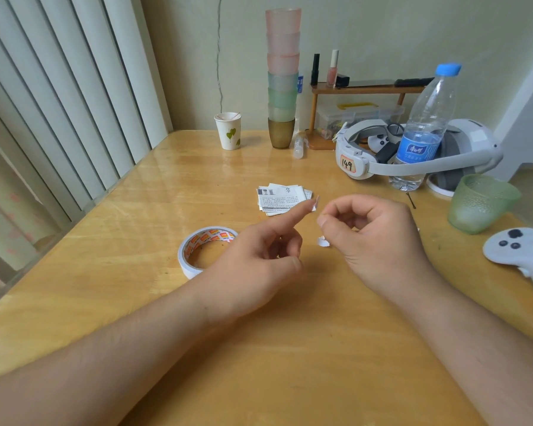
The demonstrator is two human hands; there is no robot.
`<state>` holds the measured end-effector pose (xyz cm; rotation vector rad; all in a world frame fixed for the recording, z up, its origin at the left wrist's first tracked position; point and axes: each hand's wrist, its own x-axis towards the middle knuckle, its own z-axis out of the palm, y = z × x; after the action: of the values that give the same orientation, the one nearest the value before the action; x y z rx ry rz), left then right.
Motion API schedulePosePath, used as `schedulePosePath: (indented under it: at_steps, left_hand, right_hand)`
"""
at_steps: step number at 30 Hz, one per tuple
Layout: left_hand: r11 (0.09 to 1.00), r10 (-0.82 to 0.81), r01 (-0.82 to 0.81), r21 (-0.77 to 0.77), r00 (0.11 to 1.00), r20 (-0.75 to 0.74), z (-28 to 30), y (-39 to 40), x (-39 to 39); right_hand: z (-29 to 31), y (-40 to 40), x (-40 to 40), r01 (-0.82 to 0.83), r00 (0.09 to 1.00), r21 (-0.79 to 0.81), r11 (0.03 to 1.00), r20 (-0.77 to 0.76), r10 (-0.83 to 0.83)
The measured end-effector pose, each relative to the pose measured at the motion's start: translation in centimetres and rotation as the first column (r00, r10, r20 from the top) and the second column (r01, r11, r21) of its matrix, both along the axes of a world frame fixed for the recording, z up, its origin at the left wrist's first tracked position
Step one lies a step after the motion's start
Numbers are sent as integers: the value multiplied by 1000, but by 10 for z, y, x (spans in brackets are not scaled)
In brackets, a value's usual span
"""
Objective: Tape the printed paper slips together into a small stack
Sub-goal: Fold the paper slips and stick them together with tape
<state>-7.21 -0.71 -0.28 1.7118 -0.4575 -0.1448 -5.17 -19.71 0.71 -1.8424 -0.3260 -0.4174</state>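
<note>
Paper slips (282, 198) beyond both hands; tape bit (315, 204) on left hand's (259, 256) fingertip; right hand (373, 235) curled, empty.

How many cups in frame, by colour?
Stacked tower, counts approximate since the rims blur:
Pink: 3
Green or blue-green: 3
Gold-brown: 1
Elsewhere:
White paper cup: 1
Green textured cup: 1
Total: 9

One head cam only, worn by the person, wide-angle, looking fwd and down over the wooden table (111, 256), forearms close at the bottom edge, wall (366, 32) and blinds (59, 87) farther back, no 2nd view to share w/.
</note>
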Motion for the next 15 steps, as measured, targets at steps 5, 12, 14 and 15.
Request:
schedulePosePath:
  at_steps: [5, 12, 14, 15]
  left_hand:
    - [990, 21, -38, 133, 992, 124, -3, 2, 0]
    - [947, 19, -118, 299, 949, 314, -4, 2, 0]
    - [945, 16, -121, 304, 946, 325, -4, 2, 0]
    - [945, 13, -119, 305, 945, 328, -3, 2, 0]
  right_hand:
    - [2, 1, 1, -25, 991, 86, 996, -128, 36]
    - [10, 2, -1, -41, 951, 242, 970, -289, 112]
    - [10, 3, -2, -38, 947, 245, 969, -301, 113]
    - [10, 3, -2, -35, 945, 249, 968, -306, 113]
